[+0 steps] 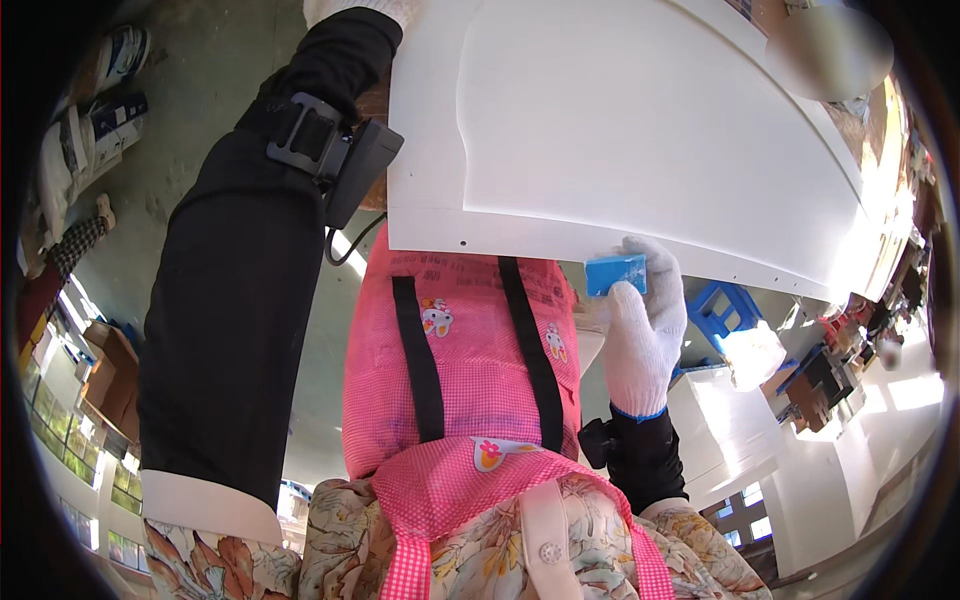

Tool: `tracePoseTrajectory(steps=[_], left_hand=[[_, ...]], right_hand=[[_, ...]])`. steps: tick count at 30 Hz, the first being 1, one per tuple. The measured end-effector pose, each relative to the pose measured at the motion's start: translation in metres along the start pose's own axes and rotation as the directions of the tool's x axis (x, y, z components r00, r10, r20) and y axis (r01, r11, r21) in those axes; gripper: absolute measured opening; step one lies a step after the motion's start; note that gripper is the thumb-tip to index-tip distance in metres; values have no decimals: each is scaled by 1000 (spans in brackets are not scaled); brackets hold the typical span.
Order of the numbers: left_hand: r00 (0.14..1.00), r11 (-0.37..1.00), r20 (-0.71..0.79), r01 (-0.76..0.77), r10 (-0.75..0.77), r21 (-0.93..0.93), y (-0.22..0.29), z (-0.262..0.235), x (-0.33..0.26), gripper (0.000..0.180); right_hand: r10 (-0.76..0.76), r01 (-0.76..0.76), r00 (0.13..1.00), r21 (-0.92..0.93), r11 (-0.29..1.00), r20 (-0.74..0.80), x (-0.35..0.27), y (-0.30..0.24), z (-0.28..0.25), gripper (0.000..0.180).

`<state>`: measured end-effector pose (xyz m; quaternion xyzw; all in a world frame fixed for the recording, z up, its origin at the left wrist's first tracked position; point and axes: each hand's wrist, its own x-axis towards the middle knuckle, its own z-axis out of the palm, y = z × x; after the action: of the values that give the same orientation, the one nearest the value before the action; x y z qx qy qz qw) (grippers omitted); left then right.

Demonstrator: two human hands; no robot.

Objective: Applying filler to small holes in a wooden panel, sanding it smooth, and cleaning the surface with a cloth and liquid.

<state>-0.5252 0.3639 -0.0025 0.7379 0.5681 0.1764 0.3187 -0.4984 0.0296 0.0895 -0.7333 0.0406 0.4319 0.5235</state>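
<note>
Between thumb and fingers of the knit-gloved right hand (643, 335), a rectangular blue block (606, 273) is pinched; just beyond that hand spreads a smooth white panel (640, 130) with curved relief. Farther leftward, the cropped left hand's (375, 8) grip cannot be told.

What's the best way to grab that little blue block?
Probably pinch its right end, coming from the right: thumb on the near face, fingers behind. It's small and looks flat-faced, and its left end sticks out free. The gloved right hand grips the blue block much like that.
</note>
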Motion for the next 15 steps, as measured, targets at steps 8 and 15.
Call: tracePoseTrajectory(steps=[8, 15], left_hand=[[997, 999, -75, -22, 24, 24, -3, 6, -1, 69], [992, 997, -116, -34, 42, 69, -2, 8, -5, 79]], right_hand=[[-492, 438, 868, -565, 699, 65, 18, 7, 13, 48], [-516, 474, 847, -619, 627, 126, 31, 6, 32, 45]])
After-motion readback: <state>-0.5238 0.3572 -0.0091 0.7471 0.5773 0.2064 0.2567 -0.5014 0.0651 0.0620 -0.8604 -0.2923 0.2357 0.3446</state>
